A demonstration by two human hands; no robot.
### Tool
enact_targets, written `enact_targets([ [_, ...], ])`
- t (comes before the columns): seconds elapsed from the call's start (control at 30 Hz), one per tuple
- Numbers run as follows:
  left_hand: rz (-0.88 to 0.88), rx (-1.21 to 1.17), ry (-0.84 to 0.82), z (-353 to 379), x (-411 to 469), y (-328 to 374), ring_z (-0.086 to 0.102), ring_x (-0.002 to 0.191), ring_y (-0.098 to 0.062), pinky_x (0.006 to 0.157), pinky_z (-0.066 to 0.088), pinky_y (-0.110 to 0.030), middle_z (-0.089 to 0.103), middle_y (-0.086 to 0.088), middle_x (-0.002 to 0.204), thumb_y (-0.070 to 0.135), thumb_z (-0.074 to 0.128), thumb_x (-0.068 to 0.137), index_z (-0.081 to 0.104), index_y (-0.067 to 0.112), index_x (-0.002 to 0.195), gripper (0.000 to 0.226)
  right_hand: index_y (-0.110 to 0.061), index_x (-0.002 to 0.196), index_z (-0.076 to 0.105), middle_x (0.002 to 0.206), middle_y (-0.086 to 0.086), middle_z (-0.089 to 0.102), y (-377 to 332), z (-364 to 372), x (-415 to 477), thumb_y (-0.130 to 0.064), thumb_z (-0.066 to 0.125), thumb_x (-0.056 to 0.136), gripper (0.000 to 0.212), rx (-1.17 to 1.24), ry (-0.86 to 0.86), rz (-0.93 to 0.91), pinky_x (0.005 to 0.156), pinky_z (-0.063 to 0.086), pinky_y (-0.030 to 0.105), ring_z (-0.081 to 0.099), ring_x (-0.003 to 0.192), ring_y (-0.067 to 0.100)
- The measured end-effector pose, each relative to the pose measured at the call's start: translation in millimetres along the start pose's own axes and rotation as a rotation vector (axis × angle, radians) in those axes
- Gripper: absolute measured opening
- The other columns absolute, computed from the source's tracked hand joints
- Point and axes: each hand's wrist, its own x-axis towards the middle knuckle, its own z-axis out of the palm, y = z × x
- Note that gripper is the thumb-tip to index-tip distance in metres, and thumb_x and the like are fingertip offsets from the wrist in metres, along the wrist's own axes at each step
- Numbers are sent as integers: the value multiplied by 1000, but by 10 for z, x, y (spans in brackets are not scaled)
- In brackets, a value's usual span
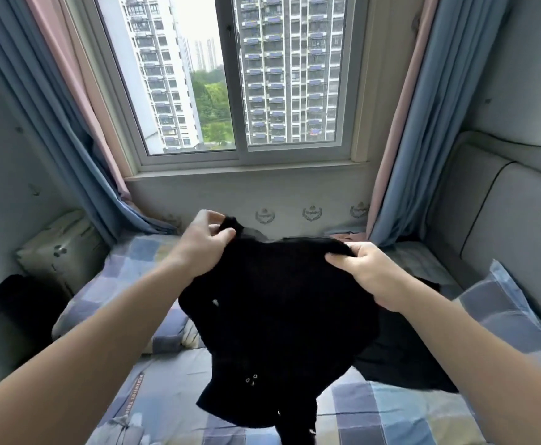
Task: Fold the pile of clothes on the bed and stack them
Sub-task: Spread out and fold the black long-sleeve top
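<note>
Black garment [282, 300] held up over bed [173, 390], left hand [203, 244] and right hand [367, 271] pinching top edge. Soft, floppy, light; grip at shoulders for clean fold.

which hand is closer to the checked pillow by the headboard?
Right. The right hand grips the black garment just left of the pillow; the left hand grips its other end, farther left.

Window [230, 78] — blue curtains [423, 123] — checked pillow [500, 313]
</note>
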Motion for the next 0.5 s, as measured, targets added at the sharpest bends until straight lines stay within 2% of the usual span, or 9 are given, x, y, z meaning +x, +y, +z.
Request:
enact_targets([
  [0.07, 161, 177, -189, 187, -204, -54, 36, 140, -9, 119, 28, -33, 39, 10, 150, 50, 77, 80, 39, 33, 147, 78, -18, 103, 77, 100, 3, 78, -191, 276, 7, -14, 62, 98, 16, -112, -55, -100, 93, 54, 33, 72, 101, 23],
  [0.1, 246, 174, -300, 282, -312, -49, 30, 144, -5, 120, 24, -32, 34, 12, 155, 55, 76, 75, 36, 39, 149, 86, -16, 102, 78, 98, 4, 78, -267, 398, 7, -13, 63, 97, 15, -168, -87, -133, 91, 54, 32, 72, 99, 22],
  [0.13, 302, 99, -426, 363, -400, -52, 37, 141, -5, 119, 29, -33, 42, 11, 152, 53, 76, 73, 43, 43, 144, 79, -14, 101, 78, 96, 6, 78, -323, 498, 11, -10, 64, 96, 15, -208, -109, -157, 87, 54, 31, 73, 95, 20],
  [0.2, 240, -106, -586, 452, -540, -69, 62, 106, -10, 98, 48, -38, 69, 6, 113, 42, 74, 75, 69, 35, 112, 38, -11, 95, 78, 90, 8, 77, -400, 627, 18, -7, 66, 93, 12, -286, -124, -199, 79, 55, 31, 71, 84, 17],
  [0.23, 199, -196, -583, 447, -563, -99, 60, 87, -13, 84, 48, -39, 67, 3, 92, 41, 73, 75, 72, 28, 96, 25, -11, 92, 77, 88, 8, 76, -424, 660, 17, -6, 68, 91, 10, -318, -126, -217, 77, 54, 33, 68, 80, 16],
  [0.27, 173, -244, -562, 411, -586, -116, 54, 77, -16, 74, 43, -37, 61, 1, 81, 41, 73, 75, 72, 22, 87, 22, -12, 90, 77, 84, 6, 75, -431, 666, 14, -5, 71, 89, 8, -325, -131, -224, 74, 53, 31, 66, 77, 14],
  [0.33, 173, -287, -517, 309, -606, -137, 46, 70, -16, 63, 35, -31, 53, 1, 72, 37, 74, 81, 72, 20, 80, 17, -12, 86, 74, 74, -1, 70, -399, 641, -16, -4, 78, 83, 9, -319, -160, -183, 67, 48, 21, 62, 70, 8],
  [0.4, 175, -354, -513, 226, -612, -128, 50, 68, -13, 60, 39, -25, 57, 2, 72, 23, 69, 94, 72, 20, 79, 15, -14, 85, 72, 72, -6, 68, -304, 634, -68, -8, 80, 81, 11, -390, -208, -95, 66, 48, 19, 63, 69, 6],
  [0.5, 114, -538, -489, 140, -601, -43, 58, 66, -13, 59, 47, -22, 61, -4, 73, 14, 60, 100, 67, 7, 84, 19, -17, 80, 73, 76, -6, 72, -20, 666, -104, -13, 77, 84, 7, -526, -167, -4, 74, 55, 32, 68, 73, 6],
])
